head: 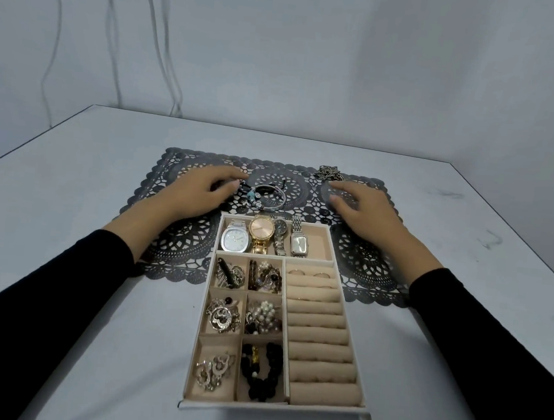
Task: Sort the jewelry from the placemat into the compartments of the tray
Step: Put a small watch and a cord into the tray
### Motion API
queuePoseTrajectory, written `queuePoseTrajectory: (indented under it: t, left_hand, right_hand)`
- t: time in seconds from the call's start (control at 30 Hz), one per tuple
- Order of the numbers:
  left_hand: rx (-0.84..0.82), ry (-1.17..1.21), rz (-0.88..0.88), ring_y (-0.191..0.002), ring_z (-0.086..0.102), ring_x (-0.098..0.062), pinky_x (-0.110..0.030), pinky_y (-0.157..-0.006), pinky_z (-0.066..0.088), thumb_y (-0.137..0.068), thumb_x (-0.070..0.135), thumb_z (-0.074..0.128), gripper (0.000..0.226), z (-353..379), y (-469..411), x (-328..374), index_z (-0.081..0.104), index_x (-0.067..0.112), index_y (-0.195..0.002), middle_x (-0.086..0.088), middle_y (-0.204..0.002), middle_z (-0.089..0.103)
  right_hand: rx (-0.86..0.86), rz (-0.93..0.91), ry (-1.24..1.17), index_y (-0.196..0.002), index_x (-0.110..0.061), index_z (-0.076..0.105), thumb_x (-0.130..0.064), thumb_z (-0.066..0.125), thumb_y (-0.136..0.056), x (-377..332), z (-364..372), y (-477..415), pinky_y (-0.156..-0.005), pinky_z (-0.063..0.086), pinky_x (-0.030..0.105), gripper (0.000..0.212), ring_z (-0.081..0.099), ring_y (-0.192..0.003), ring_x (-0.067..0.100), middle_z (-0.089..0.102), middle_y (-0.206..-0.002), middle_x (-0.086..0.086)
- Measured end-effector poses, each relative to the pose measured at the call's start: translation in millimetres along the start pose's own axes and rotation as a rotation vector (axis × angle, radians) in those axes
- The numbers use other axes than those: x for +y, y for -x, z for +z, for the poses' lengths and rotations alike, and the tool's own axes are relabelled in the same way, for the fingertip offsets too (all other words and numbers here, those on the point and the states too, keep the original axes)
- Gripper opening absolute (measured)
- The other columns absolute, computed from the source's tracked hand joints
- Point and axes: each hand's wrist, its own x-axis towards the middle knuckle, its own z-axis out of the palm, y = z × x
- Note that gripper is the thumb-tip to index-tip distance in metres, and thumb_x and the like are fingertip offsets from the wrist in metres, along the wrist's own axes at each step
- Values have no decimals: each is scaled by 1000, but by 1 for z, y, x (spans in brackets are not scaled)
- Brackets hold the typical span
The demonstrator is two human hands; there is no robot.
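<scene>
Grey wall at the back with a few cables hanging down it, and in front of us a pale bench (73, 167) carrying a dark lace placemat (180, 245) with the tray (273, 410) at its near edge. The tray is well filled: four watches (260, 236) lie across the far compartment, brooches and beads sit in the small squares on the left, and two rings (307, 274) are tucked in the top ring roll. Only two lots are left on the mat, a tangle of bracelets (263, 195) at the centre and a chain (328, 173) heaped at the far right edge. Our left hand (197, 190) is open, its fingers loosely out at the left end of the bracelets, though we cannot tell if they touch. Our right hand (365, 210) is open too, spread low over the mat with its fingertips just short of the chain and gripping nothing. To do this step well, we reckon we should lift the bracelets one at a time, since cord, beads and bangle look interlocked. The chain should come up as one bunch, so no loop snags the lace. The likeliest free room is at the right end of the watch compartment. As for writing, we can read none: the dials are too small, and no brand shows on the tray or mat.
</scene>
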Motion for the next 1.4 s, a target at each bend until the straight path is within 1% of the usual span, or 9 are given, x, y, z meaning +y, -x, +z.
queuePoseTrajectory:
  t: [0.1, 0.2, 0.33, 0.53, 0.8, 0.97, 1.03, 1.2, 1.4]
  left_hand:
    - [-44, -10, -3, -108, 61, -16, -35, -97, 46, -99, 37, 49, 32, 1, -8, -6, 56, 40, -130, 8, -131, 61]
    - [-58, -7, 10, -77, 66, -19, -35, -78, 53, -97, 44, 50, 27, 2, -16, -11, 57, 51, -122, 4, -112, 72]
    - [-98, 17, 40, -103, 65, -25, -48, -92, 52, -96, 47, 51, 26, 1, -23, -12, 61, 51, -120, 19, -126, 63]
    - [-121, 46, 58, -123, 52, -1, -37, -108, 42, -96, 40, 55, 28, 1, -32, -16, 63, 42, -122, 23, -136, 55]
    - [-106, 44, 95, -119, 58, -6, -41, -101, 47, -96, 38, 56, 27, 1, -31, -18, 64, 45, -120, 25, -134, 55]
    - [-82, 24, 110, -82, 68, -16, -41, -73, 56, -95, 39, 56, 25, 1, -29, -16, 65, 44, -117, 23, -129, 60]
    - [-41, 7, 110, -72, 65, -4, -30, -67, 53, -95, 35, 57, 23, 1, -29, -16, 67, 41, -115, 20, -124, 64]
    - [24, 6, 42, -107, 64, -9, -36, -99, 49, -93, 33, 62, 21, 0, -28, -19, 71, 33, -112, 14, -118, 68]
    - [141, -61, -8, -102, 65, -16, -34, -92, 49, -93, 28, 61, 20, 2, -29, -20, 72, 28, -110, 4, -112, 72]
  right_hand:
    - [-91, -70, -10, -131, -29, 56, -31, 57, -94, 0, 10, -15, -100, 41, 26, 37, 57, -115, 15, 59, -132, -4]
    - [-160, -140, -15, -128, -35, 57, -32, 57, -94, -3, 17, -27, -103, 39, 26, 34, 54, -121, 11, 54, -138, -8]
    - [-235, -194, -14, -130, -37, 56, -35, 55, -95, -5, 26, -40, -102, 39, 23, 35, 55, -120, 9, 50, -140, -12]
    - [-247, -248, -76, -129, -36, 57, -38, 53, -95, -6, 37, -53, -108, 29, 20, 34, 43, -131, 2, 52, -139, -13]
    - [-241, -292, -174, -119, -37, 64, -35, 62, -90, -4, 37, -55, -109, 37, 24, 29, 47, -125, -4, 57, -133, -14]
    - [-209, -294, -250, -113, -31, 69, -28, 70, -85, -12, 36, -52, -99, 40, 12, 28, 55, -115, -6, 62, -125, -15]
    - [-227, -293, -251, -106, -26, 73, -23, 72, -84, -12, 36, -52, -95, 42, 9, 22, 59, -108, -7, 67, -117, -13]
    - [-192, -235, -236, -99, -25, 75, -18, 71, -85, -1, 29, -49, -96, 44, 13, 17, 61, -108, -3, 70, -112, -9]
    - [-109, -178, -182, -101, -22, 75, -15, 70, -85, 14, 15, -42, -93, 41, 6, 18, 60, -106, -1, 69, -112, -9]
